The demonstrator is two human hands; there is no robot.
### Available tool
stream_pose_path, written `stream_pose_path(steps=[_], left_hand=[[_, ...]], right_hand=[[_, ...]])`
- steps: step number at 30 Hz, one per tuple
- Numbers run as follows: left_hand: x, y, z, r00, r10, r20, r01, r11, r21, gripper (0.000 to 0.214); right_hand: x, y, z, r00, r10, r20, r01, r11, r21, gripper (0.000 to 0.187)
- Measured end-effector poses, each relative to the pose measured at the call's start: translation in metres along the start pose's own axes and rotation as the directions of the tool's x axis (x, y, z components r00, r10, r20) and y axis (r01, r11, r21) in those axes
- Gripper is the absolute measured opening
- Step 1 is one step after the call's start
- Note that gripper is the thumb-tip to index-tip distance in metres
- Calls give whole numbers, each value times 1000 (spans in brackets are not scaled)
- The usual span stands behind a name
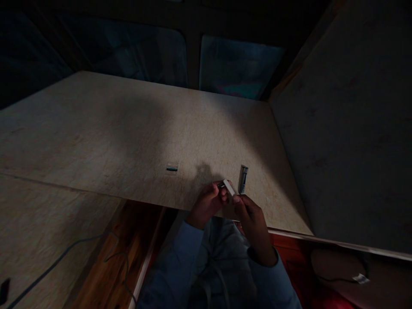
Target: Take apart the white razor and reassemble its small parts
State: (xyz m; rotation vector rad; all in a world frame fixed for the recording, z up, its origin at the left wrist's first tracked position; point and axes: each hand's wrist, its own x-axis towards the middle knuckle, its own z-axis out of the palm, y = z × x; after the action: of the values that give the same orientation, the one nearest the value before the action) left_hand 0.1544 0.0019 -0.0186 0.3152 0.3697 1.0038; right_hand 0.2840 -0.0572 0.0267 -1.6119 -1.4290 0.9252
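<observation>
On tabletop (193,128) | packet (172,167), slim item (243,179) | grip: left hand (207,202) clasps dark piece (220,185), right hand (252,215) white stick (229,188)

The stick (229,188) is off-white. From it, the piece (220,185) at ten o'clock is black; the tool (243,179) at two, black and silver-grey. The table (193,124) is beige, mottled. Sleeves (188,244) are blue. At eight, the wood (93,274) is reddish-brown, streaked; at twelve, the pane (238,64) is dim blue.
</observation>
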Motion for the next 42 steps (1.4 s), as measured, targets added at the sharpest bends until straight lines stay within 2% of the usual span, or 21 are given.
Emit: stream_pose_path(steps=[4, 9, 11, 16, 21, 28, 32, 35, 39, 42], left_hand=[[0, -1, -1, 1000, 18, -1, -18, 999, -27, 46], [-1, 1, 0, 999, -19, -40, 19, 1000, 13, 53], [-1, 2, 0, 999, -17, -42, 17, 1000, 13, 53], [2, -1, -2, 1000, -6, 5, 6, 1000, -19, 53], [3, -1, -3, 1000, 16, -17, -17, 999, -39, 56], [4, 0, -4, 999, 10, -35, -12, 998, -55, 54], [4, 0, -2, 996, -36, -77, 28, 995, -100, 44], [5, 2, -1, 994, -61, -95, 49, 991, -125, 42], [7, 2, -1, 993, -54, -104, 42, 993, -112, 42], [7, 0, 0, 994, -29, -106, 25, 999, -38, 45]], right_hand=[[-1, -3, -1, 999, 0, -42, -1, 1000, -18, 43], [-1, -7, 3, 997, -38, 63, 36, 998, 43, 42], [0, -5, 4, 997, -36, 65, 33, 999, 40, 42], [3, 6, -1, 999, 23, -40, -23, 1000, 5, 47], [0, 9, -13, 991, 104, -88, -100, 994, 49, 48], [-8, 24, -34, 982, 114, -153, -107, 993, 52, 53], [-7, 44, -39, 956, 227, -183, -205, 970, 131, 58], [-2, 53, -40, 942, 266, -206, -220, 950, 223, 60], [3, 53, -41, 950, 274, -149, -216, 922, 321, 59], [3, 50, -41, 946, 299, -124, -230, 890, 395, 61]])
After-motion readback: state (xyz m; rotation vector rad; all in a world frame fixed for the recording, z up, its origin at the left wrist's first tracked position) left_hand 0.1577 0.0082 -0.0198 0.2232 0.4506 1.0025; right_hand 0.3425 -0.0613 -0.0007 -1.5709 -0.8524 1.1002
